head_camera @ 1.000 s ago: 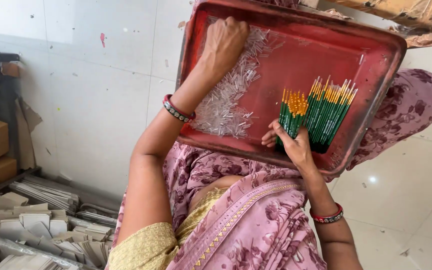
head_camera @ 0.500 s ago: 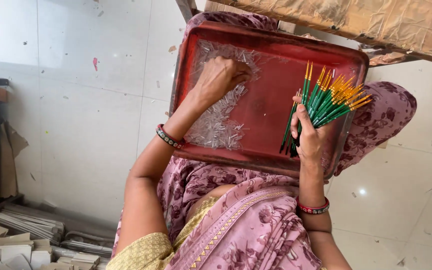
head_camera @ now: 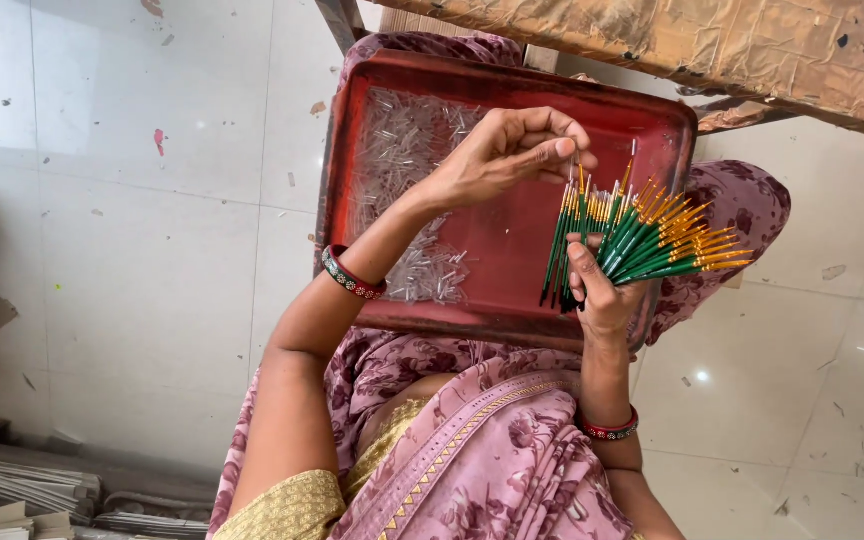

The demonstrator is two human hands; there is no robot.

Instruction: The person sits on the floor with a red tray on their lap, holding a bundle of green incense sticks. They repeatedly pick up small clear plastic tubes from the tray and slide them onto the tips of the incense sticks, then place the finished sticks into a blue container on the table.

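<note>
Brushes (head_camera: pixel 642 245) fan from my right hand (head_camera: pixel 602 300) over the red tray (head_camera: pixel 512 310); my left hand (head_camera: pixel 507 155) pinches a clear cap narrowly. I'd align it straight, then press gently.

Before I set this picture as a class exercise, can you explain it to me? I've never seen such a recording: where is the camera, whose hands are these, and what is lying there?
There is no machine here. One camera sits on a person's head and looks down at their own lap and hands. A red tray rests on the lap, above a pale tiled floor. A heap of small clear tubes lies in the tray. The right hand grips a fan of thin green brushes with orange ends. The left hand pinches its fingertips together at one brush's tip; what they hold is too small to tell.
</note>
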